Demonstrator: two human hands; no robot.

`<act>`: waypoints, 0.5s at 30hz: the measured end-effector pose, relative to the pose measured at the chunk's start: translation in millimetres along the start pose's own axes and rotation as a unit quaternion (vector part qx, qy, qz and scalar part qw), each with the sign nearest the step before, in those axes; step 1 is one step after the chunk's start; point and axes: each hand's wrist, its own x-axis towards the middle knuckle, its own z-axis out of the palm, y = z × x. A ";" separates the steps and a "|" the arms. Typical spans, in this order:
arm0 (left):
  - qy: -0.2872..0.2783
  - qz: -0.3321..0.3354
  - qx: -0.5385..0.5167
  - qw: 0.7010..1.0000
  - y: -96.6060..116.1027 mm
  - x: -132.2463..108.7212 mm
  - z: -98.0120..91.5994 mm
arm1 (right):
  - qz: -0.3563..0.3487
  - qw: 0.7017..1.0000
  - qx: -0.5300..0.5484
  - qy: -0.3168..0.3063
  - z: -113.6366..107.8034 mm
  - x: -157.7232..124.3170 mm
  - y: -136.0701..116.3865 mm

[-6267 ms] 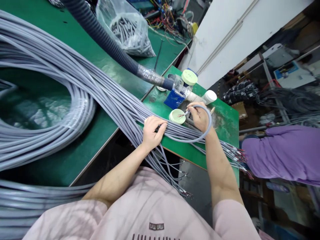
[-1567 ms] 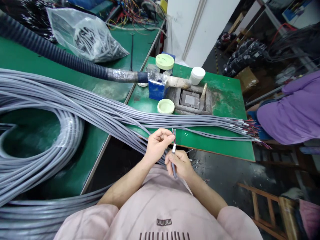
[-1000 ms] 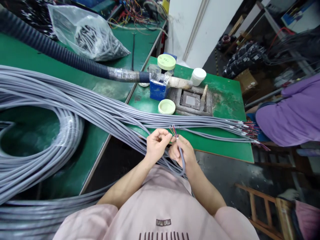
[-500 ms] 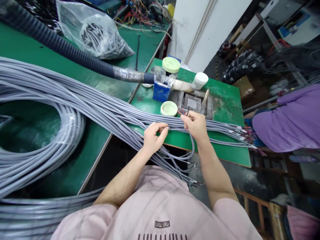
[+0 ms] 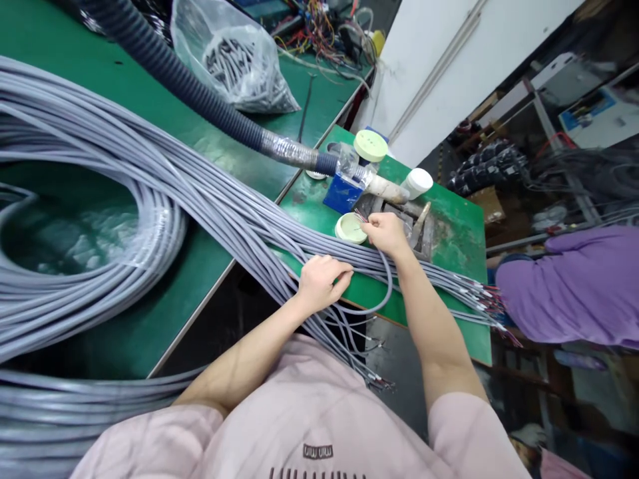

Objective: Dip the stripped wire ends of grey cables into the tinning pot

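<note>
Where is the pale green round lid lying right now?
In the head view, the pale green round lid lies on the green workbench, just left of the right hand and below the blue box.

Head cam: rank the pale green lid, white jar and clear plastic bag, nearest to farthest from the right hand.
From the right hand:
1. Pale green lid: flat on the green bench, just left of the fingertips.
2. White plastic jar: up and to the right of the hand.
3. Clear plastic bag: far up and to the left in view.
</note>
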 end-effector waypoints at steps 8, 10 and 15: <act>0.013 0.026 0.014 0.999 -2.2 -2.0 1.3 | -0.005 0.999 -0.034 -0.015 -2.3 3.1 -3.8; 0.019 0.032 0.010 0.999 -2.4 -2.0 1.1 | -0.010 0.999 -0.035 0.001 -9.6 0.2 -1.4; 0.053 0.034 -0.013 0.998 -1.5 -1.3 0.0 | 0.018 0.997 -0.028 0.069 -35.2 -7.6 23.6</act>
